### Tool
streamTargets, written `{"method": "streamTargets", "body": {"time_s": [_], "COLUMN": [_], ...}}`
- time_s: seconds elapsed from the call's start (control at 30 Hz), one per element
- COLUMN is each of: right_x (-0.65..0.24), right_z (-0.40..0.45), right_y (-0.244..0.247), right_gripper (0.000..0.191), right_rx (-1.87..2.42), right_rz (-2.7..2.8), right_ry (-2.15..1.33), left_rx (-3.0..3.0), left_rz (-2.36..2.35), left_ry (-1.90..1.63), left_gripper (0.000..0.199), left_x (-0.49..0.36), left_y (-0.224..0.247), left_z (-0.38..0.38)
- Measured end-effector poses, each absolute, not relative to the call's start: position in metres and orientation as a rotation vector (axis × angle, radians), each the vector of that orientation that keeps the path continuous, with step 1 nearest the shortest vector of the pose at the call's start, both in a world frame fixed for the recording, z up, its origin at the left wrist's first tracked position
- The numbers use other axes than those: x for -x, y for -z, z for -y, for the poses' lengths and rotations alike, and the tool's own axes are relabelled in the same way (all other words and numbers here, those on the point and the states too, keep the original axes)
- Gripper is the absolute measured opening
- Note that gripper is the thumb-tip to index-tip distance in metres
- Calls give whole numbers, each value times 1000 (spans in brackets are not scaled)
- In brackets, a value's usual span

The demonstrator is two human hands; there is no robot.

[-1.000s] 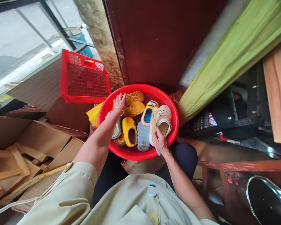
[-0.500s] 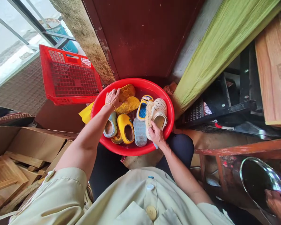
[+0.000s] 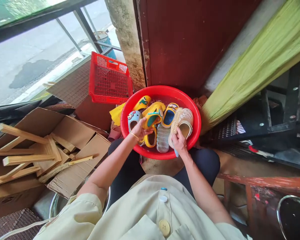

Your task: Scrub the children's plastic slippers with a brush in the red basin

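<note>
A yellow clog (image 3: 154, 112) has turned over in the left fingers (image 3: 142, 123).

Home-like corner beside a street (image 3: 52, 53): green curtain (image 3: 247, 70), maroon door (image 3: 187, 43).

Our left hand (image 3: 139, 130) and right hand (image 3: 180, 141): both gripping.
Left forearm (image 3: 113, 161) slants forward and inward; right forearm (image 3: 202, 183) slants in from the other side. Hands near each other, not touching, right one in a pinch hold. We've got knees (image 3: 210, 163) spread below.
</note>
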State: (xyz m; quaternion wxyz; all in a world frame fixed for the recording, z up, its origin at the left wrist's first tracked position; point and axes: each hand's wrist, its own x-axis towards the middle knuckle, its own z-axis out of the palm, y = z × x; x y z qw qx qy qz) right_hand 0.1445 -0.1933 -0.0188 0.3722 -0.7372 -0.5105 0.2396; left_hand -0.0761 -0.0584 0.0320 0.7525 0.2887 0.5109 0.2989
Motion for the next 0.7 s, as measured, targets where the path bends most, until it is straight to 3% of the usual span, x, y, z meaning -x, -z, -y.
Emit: {"method": "streamTargets", "body": {"time_s": [0.13,0.33,0.53,0.7], "right_x": [-124,-106,-97,-91], "right_z": [193,197,215,171], "right_y": [0,-27,-42,-36], "right_gripper": [59,52,50,41], "right_rx": [1857,1916,1943,1938], "right_rz": [1504,1717,1962,1666], "right_ry": [-712,-727,-935,-978], "left_rx": [-473,-528,-693,-904], "left_rz": [-1029,-980,-979,-929], "left_ry": [-579,-466,-646,-702], "left_gripper": [57,69,53,62], "left_x": [86,96,82,74], "left_y": [-16,-4,13,25], "left_z": [97,96,100,119]}}
